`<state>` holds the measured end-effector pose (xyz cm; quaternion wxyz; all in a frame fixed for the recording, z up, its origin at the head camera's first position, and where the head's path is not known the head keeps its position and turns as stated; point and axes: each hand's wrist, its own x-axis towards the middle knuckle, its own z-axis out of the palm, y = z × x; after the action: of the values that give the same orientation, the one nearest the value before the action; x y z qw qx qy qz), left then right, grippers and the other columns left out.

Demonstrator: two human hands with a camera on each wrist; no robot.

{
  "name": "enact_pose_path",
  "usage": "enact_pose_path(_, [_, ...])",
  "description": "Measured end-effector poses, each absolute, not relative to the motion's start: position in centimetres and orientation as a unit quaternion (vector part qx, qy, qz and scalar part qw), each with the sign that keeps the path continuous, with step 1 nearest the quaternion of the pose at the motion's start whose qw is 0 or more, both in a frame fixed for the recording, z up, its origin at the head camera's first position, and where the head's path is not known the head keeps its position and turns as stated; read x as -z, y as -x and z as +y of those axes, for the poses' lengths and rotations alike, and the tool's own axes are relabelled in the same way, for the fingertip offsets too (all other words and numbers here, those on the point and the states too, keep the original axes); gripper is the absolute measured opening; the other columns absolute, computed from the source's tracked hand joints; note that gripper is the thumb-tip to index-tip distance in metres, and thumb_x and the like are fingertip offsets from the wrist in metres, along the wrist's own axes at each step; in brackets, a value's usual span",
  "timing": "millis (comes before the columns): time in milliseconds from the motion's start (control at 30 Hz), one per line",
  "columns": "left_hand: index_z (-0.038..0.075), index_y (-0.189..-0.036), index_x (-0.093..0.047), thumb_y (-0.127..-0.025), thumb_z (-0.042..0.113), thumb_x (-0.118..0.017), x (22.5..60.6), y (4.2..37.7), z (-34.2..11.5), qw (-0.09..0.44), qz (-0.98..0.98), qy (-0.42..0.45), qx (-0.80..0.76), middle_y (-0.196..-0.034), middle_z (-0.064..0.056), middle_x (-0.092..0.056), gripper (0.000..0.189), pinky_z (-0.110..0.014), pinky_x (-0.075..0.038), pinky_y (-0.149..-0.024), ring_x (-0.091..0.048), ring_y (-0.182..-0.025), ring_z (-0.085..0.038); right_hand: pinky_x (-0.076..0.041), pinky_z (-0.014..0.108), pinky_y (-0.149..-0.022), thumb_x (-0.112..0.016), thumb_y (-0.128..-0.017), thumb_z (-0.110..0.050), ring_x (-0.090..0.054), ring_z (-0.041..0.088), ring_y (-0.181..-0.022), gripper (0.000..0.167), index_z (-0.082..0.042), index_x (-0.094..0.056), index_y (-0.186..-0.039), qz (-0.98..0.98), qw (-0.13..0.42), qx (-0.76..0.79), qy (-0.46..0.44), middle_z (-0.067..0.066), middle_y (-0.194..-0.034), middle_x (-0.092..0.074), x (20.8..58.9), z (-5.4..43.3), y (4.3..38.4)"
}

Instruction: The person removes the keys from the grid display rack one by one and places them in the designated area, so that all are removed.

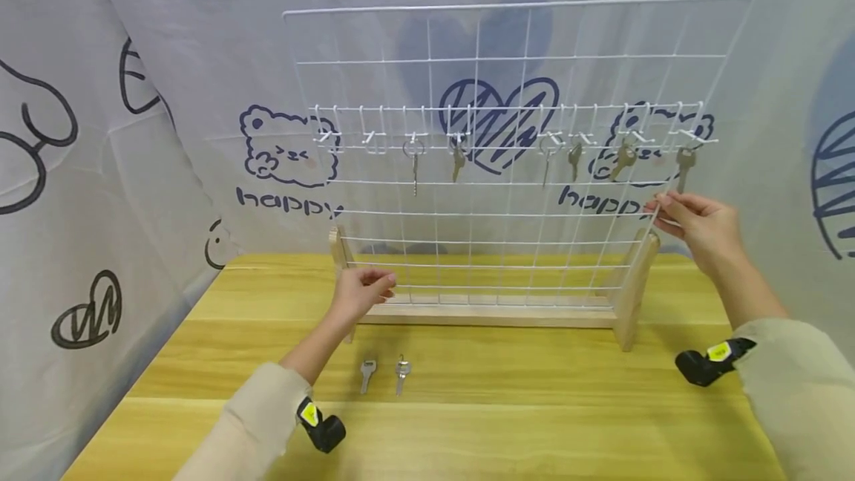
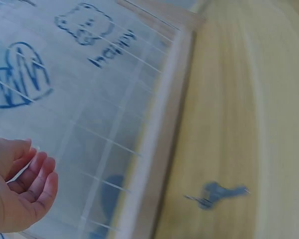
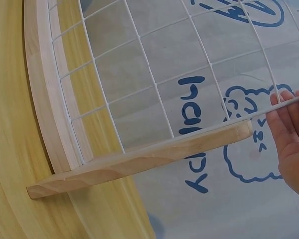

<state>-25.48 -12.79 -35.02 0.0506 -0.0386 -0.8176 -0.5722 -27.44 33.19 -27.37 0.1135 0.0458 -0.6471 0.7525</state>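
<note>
My right hand (image 1: 704, 232) pinches the right edge rod of a white wire grid panel (image 1: 518, 5) between thumb and fingers. In the right wrist view those fingers (image 3: 288, 119) wrap behind the rod, just beyond a wooden upright (image 3: 164, 155). Near the grid's lower left side is my left hand (image 1: 361, 292). Its fingers (image 2: 37, 181) are loosely curled in the left wrist view, with nothing seen held. The grid leans back in a wooden stand (image 1: 481, 316). From hooks across it hang several keys, among them a brass-coloured key (image 1: 685, 160) at far right.
On the yellow wood-grain table (image 1: 508, 407) lie a silver key (image 1: 368, 375) and another key with a ring (image 1: 402, 370), in front of the stand's left end. A patterned cloth (image 1: 167, 191) hangs behind and at the sides.
</note>
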Motion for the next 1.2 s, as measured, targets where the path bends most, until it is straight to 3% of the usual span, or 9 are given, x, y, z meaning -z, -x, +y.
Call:
enact_pose_path(233, [-0.007,-0.106,-0.063,-0.091,0.014,-0.059,31.8,26.0,-12.3,0.1,-0.772,0.039,0.626,-0.101,-0.022,-0.067,0.026,-0.023,-0.059,-0.071,-0.063,-0.069,-0.002,-0.057,0.015,-0.068,-0.069,-0.08,-0.018,-0.069,0.003,-0.075,0.007,-0.014,-0.07,-0.085,-0.644,0.115,-0.755,-0.047,-0.008,-0.079,-0.072,27.3,33.1,27.5])
enact_pose_path(600, [-0.004,-0.11,-0.061,-0.089,0.014,-0.062,25.6,26.6,-10.2,0.191,-0.694,0.072,0.69,-0.106,-0.019,-0.065,0.028,-0.015,-0.056,-0.068,-0.062,-0.071,-0.001,-0.057,0.016,-0.067,-0.066,-0.083,-0.012,-0.069,0.005,-0.072,0.006,-0.013,-0.072,-0.081,-0.616,0.107,-0.778,-0.062,-0.004,-0.076,-0.073,27.4,33.3,27.5])
enact_pose_path(967, [0.001,-0.122,-0.055,-0.088,0.013,-0.064,22.2,26.8,-8.7,0.174,-0.727,0.115,0.654,-0.117,-0.016,-0.061,0.038,-0.018,-0.055,-0.08,-0.061,-0.092,-0.012,-0.057,0.016,-0.066,-0.067,-0.083,-0.015,-0.068,0.005,-0.073,0.005,-0.013,-0.072,-0.084,-0.632,0.105,-0.766,-0.054,-0.006,-0.077,-0.073,27.4,33.4,27.5])
enact_pose_path(1200, [-0.001,-0.12,-0.055,-0.085,0.009,-0.066,21.0,27.1,-8.1,0.185,-0.712,0.111,0.668,-0.116,-0.018,-0.062,0.039,-0.019,-0.055,-0.082,-0.06,-0.09,-0.009,-0.057,0.015,-0.066,-0.066,-0.083,-0.015,-0.068,0.004,-0.073,0.006,-0.013,-0.072,-0.084,-0.634,0.105,-0.764,-0.052,-0.006,-0.077,-0.073,27.5,33.2,27.4])
